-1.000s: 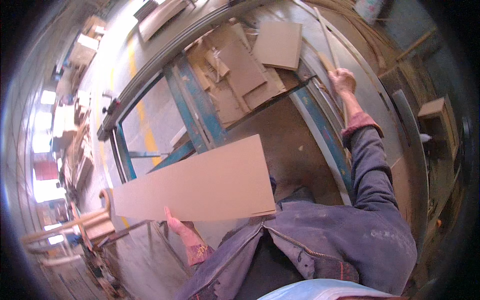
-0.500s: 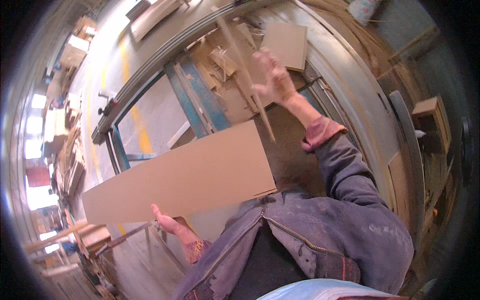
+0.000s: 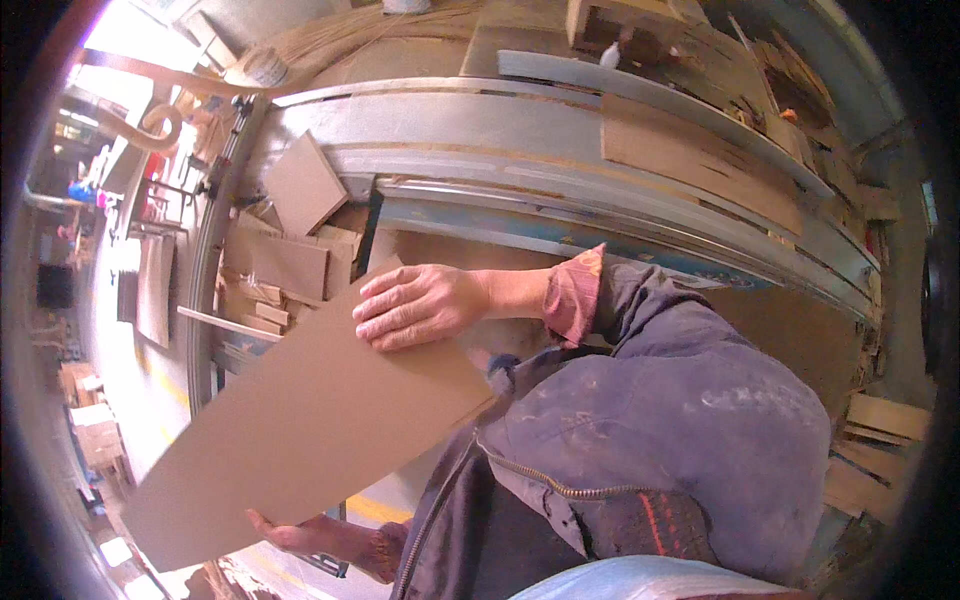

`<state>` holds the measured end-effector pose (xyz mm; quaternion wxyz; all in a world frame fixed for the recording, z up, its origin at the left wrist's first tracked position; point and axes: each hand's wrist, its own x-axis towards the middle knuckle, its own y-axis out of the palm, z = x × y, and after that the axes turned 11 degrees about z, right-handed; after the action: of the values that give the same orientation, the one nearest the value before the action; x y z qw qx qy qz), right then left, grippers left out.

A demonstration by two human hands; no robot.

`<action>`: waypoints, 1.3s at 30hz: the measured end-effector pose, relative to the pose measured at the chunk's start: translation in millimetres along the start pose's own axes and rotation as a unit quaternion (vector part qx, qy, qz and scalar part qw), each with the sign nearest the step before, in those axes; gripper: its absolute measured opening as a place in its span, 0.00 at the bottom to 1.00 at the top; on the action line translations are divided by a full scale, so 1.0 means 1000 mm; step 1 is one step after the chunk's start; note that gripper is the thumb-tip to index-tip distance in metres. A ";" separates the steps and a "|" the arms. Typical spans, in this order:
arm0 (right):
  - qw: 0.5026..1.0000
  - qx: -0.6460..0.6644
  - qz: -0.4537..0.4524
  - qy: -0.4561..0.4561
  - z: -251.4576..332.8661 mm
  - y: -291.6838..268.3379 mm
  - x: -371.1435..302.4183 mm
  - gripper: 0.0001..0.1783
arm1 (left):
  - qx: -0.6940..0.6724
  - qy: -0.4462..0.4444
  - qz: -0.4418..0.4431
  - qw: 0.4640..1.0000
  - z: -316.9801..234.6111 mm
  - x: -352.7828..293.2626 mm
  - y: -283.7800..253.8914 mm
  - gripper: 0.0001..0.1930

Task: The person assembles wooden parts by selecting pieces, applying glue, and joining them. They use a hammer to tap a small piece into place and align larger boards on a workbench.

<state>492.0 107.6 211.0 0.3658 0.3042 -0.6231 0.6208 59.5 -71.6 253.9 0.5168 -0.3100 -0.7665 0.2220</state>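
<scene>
A long, flat brown board (image 3: 310, 420) lies tilted across the front of my body, its far left end pointing to the lower left. My left hand (image 3: 300, 535) holds its near long edge, thumb at the rim and the other fingers hidden beneath. Over its upper right corner reaches my right hand (image 3: 425, 305), fingers resting on the top face, the thumb out of sight. The board's right end comes close to my jacket (image 3: 660, 420).
Beyond the board, offcuts (image 3: 275, 265) and a square panel (image 3: 305, 185) lie on the machine bed. A thin wood strip (image 3: 230, 324) sticks out to the left. Long metal rails (image 3: 560, 215) run across behind, with a brown panel (image 3: 690, 160) on the surface past them.
My right hand has come down from the offcuts onto the board. The board has swung to a steeper slant, and my view has turned to the right. The left hand keeps its hold.
</scene>
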 end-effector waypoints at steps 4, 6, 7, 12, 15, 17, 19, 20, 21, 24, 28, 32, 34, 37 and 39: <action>0.997 -0.028 -0.059 0.028 0.027 -0.085 -0.011 0.12 | -0.230 -0.029 -0.043 0.972 -0.078 0.059 -0.017 0.41; 0.991 -0.037 -0.118 0.044 0.042 -0.125 -0.024 0.11 | -0.381 -0.036 -0.060 0.922 -0.125 0.083 -0.008 0.40; 0.985 0.007 -0.162 0.060 0.054 -0.143 -0.033 0.11 | -0.384 -0.026 -0.063 0.921 -0.149 0.092 0.003 0.40; 0.835 0.170 -0.373 0.368 0.151 -0.195 -0.084 0.12 | -0.563 -0.045 -0.013 0.825 -0.253 0.108 0.093 0.39; 0.796 0.013 -0.356 0.489 0.191 -0.223 -0.133 0.15 | -0.656 -0.092 0.034 0.749 -0.305 0.097 0.146 0.38; 0.742 -0.007 -0.392 0.544 0.212 -0.233 -0.169 0.15 | -0.714 -0.164 0.057 0.679 -0.327 0.076 0.174 0.38; 0.618 0.082 -0.492 0.608 0.234 -0.242 -0.205 0.15 | -0.791 -0.217 0.102 0.562 -0.340 0.053 0.200 0.39; 0.575 0.068 -0.509 0.636 0.240 -0.245 -0.222 0.16 | -0.780 -0.253 0.143 0.554 -0.342 0.049 0.211 0.38; 0.560 0.055 -0.525 0.638 0.243 -0.247 -0.238 0.17 | -0.742 -0.255 0.180 0.593 -0.341 0.040 0.225 0.37; 0.507 -0.043 -0.509 0.695 0.251 -0.272 -0.297 0.23 | -0.717 -0.216 0.250 0.614 -0.338 0.029 0.278 0.35; 0.461 -0.087 -0.491 0.734 0.247 -0.309 -0.369 0.27 | -0.610 -0.123 0.322 0.713 -0.333 0.014 0.349 0.31; 0.396 -0.188 -0.339 0.832 0.221 -0.333 -0.410 0.32 | -0.436 0.067 0.392 0.807 -0.345 0.016 0.406 0.23; 0.428 -0.227 -0.312 0.817 0.208 -0.336 -0.412 0.33 | -0.655 -0.249 0.347 0.623 -0.350 0.021 0.429 0.23; 0.408 -0.319 -0.244 0.820 0.188 -0.336 -0.398 0.35 | -0.723 -0.332 0.341 0.501 -0.354 0.044 0.470 0.25; 0.401 -0.338 -0.191 0.829 0.175 -0.333 -0.386 0.38 | -0.696 -0.346 0.363 0.513 -0.350 0.054 0.495 0.27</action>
<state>966.6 -110.5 79.7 0.8850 -0.3979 -0.0987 0.2208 491.9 324.4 90.1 -0.2966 -0.7206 -0.6143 -0.1244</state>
